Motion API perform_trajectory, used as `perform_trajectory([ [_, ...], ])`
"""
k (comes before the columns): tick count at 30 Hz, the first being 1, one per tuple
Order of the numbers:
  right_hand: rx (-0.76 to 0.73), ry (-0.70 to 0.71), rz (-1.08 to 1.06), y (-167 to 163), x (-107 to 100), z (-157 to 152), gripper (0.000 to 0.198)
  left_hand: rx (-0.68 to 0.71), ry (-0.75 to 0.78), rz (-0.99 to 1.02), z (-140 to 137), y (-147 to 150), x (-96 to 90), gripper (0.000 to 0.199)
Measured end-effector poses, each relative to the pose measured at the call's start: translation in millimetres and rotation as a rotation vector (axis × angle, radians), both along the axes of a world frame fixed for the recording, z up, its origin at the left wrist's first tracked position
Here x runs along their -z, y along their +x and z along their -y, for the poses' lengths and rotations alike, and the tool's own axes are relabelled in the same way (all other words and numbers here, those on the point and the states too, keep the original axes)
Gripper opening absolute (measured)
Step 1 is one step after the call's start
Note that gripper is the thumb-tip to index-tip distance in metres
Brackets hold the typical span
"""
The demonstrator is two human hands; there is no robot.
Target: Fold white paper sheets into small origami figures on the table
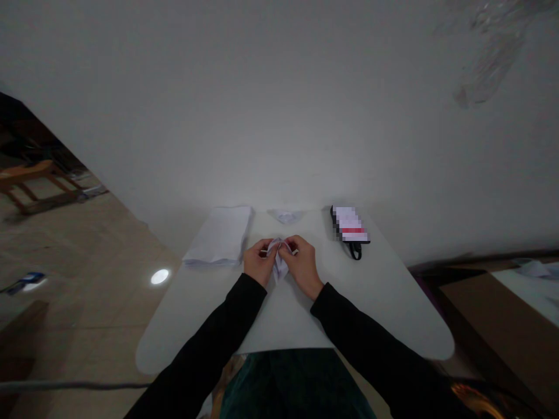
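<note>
Both hands meet over the middle of the white table (288,329), gripping a small piece of folded white paper (280,269). My left hand (258,261) pinches its left side between thumb and fingers. On the other side, my right hand (303,263) is closed on the paper, its thumb close to the left thumb. The paper's lower end tapers to a point below the thumbs. Just beyond my hands lies another small folded white paper (287,217). Part of the held paper is hidden behind my fingers.
A stack of white paper sheets (219,235) lies at the table's left. To the right is a phone (350,224) with a black strap (356,251). The table's far edge meets a pale wall (279,116). A cardboard box (498,314) stands right of the table.
</note>
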State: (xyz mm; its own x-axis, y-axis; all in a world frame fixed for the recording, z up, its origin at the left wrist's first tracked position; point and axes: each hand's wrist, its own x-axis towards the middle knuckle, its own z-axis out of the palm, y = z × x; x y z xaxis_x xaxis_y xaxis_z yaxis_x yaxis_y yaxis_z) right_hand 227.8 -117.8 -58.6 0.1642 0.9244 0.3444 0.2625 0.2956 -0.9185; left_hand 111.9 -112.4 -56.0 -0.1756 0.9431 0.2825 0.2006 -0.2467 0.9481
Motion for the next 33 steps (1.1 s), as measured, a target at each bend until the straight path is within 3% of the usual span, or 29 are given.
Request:
perform_trajectory([
  [6,-0.09,0.094,0.065,0.9,-0.5,1.1,0.017,0.017,-0.008,0.036,1.1,0.1,-9.2,0.021],
  [11,-0.022,0.175,0.064,2.7,-7.9,3.6,0.018,0.026,0.003,0.032,-1.1,1.4,-7.8,0.02],
  [15,-0.054,0.131,-0.049,1.5,-10.7,2.0,0.017,0.004,0.004,0.031,-1.0,2.6,-5.9,0.02],
  [22,-0.049,0.054,-0.06,-2.6,-8.1,0.2,0.012,-0.011,-0.007,0.066,-2.8,1.9,-3.5,0.019],
  [29,0.033,0.089,-0.016,0.3,-3.5,-2.1,0.015,0.121,-0.028,0.107,-1.6,6.1,1.1,0.016],
  [33,0.099,0.114,-0.037,2.6,-5.3,-3.5,0.015,0.223,-0.136,0.174,-2.0,8.7,6.1,0.023],
])
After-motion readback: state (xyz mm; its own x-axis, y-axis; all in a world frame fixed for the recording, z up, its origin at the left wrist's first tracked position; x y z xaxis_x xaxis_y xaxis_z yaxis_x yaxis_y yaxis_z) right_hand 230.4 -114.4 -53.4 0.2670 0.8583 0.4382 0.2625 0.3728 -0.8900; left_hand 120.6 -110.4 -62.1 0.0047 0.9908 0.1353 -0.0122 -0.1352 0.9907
